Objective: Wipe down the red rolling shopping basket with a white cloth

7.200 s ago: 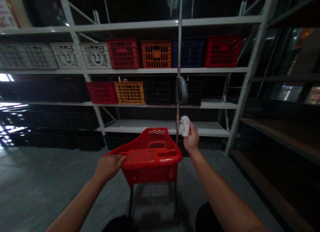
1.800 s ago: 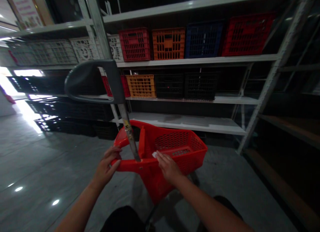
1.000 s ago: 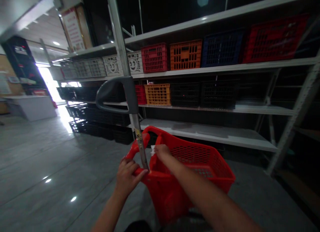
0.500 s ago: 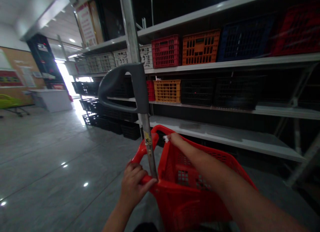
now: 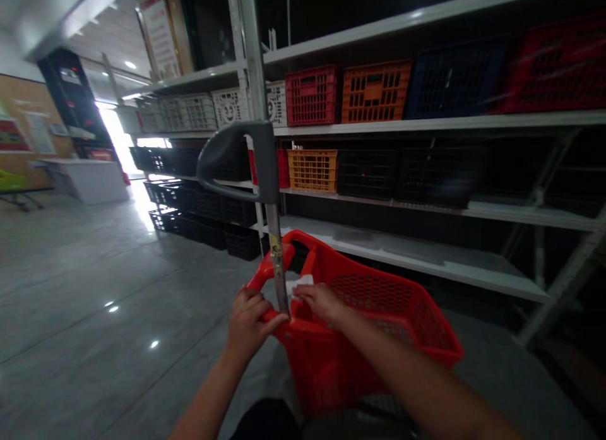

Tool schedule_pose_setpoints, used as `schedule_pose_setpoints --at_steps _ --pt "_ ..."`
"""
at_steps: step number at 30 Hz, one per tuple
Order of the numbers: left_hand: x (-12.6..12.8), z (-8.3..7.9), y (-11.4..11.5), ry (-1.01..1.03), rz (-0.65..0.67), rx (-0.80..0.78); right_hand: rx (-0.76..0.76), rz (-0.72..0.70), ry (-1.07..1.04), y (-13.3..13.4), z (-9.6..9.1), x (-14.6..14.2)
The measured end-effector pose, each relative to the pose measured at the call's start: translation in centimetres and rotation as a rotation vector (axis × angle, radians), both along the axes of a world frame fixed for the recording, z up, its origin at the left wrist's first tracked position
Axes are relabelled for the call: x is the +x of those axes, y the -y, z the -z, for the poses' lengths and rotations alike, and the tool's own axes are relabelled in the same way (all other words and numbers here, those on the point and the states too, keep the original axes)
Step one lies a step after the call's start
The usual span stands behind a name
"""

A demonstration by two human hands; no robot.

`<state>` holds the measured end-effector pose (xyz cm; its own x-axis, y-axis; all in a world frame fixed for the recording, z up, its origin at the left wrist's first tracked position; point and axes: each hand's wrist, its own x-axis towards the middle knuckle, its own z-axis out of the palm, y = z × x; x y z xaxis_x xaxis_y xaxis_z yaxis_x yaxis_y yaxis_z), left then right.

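Where the red basket (image 5: 331,364) stood on its frame over the grey floor (image 5: 95,301), just before the shelving, the person's two hands were both on its near rim. The left hand (image 5: 249,320) was closed around that rim, fingers curled over the plastic right at the foot of the metal pole (image 5: 277,263). The right hand (image 5: 319,299) lay just across the pole from it, fingers bent down and clamped on a white cloth (image 5: 300,281), pressing it against the inner edge of the basket. The pole rose from the rim between the hands, leaning slightly, and ended in a grey grip (image 5: 265,162) that jutted left.

Beyond the basket ran a white bottom shelf (image 5: 426,254). On the shelf above it stood an orange crate (image 5: 312,170) and black crates (image 5: 364,173) side by side. One level higher sat a row of white crates (image 5: 227,105), a red crate (image 5: 310,94), another orange one (image 5: 375,91) and a blue crate (image 5: 454,77), blurred toward the right. Far off to the left, near a bright doorway, stood a white counter (image 5: 88,178).
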<state>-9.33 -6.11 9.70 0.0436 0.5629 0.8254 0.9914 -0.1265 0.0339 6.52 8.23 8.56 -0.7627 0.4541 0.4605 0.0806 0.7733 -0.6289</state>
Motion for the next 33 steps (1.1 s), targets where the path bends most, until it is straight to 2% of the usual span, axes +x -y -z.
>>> schedule_pose_setpoints --at_steps 2,5,7,10,13,19,21,22,24,26,30,33 --pt "-0.1 -0.2 -0.3 -0.004 -0.003 0.003 -0.069 -0.028 -0.053 1.9 0.1 1.7" --pt "-0.2 -0.5 -0.7 -0.007 -0.011 -0.022 -0.114 0.146 -0.211 4.5 0.4 3.2" --pt "-0.3 -0.6 -0.9 -0.006 -0.016 -0.053 -0.029 0.231 -0.263 6.2 0.9 3.3" --pt "-0.5 -0.7 -1.4 -0.007 -0.021 -0.066 0.203 0.221 -0.178 7.7 2.1 3.0" --pt "-0.7 -0.8 -1.9 -0.022 -0.023 -0.090 0.282 0.268 -0.130 7.3 4.0 4.8" --pt "-1.3 -0.6 -2.7 -0.037 -0.019 -0.088 0.332 0.496 -0.125 3.3 9.9 16.3" --pt "-1.5 -0.5 -2.9 -0.032 -0.011 -0.088 0.335 0.603 -0.148 2.7 11.2 18.4" --pt "-1.5 -0.5 -3.0 -0.028 -0.010 -0.084 0.329 0.634 -0.162 2.6 11.5 18.4" --pt "-1.4 -0.6 -3.1 -0.027 -0.011 -0.074 0.301 0.621 -0.187 3.0 11.1 16.2" --pt "-1.4 -0.7 -3.1 -0.036 -0.015 -0.067 0.262 0.537 -0.206 4.0 9.5 12.0" --pt "-1.5 -0.9 -3.2 -0.039 -0.011 -0.078 0.225 0.385 -0.243 6.0 5.2 3.0" --pt "-1.8 -0.9 -3.3 -0.019 0.001 -0.077 0.280 0.320 -0.224 6.5 3.7 0.5"
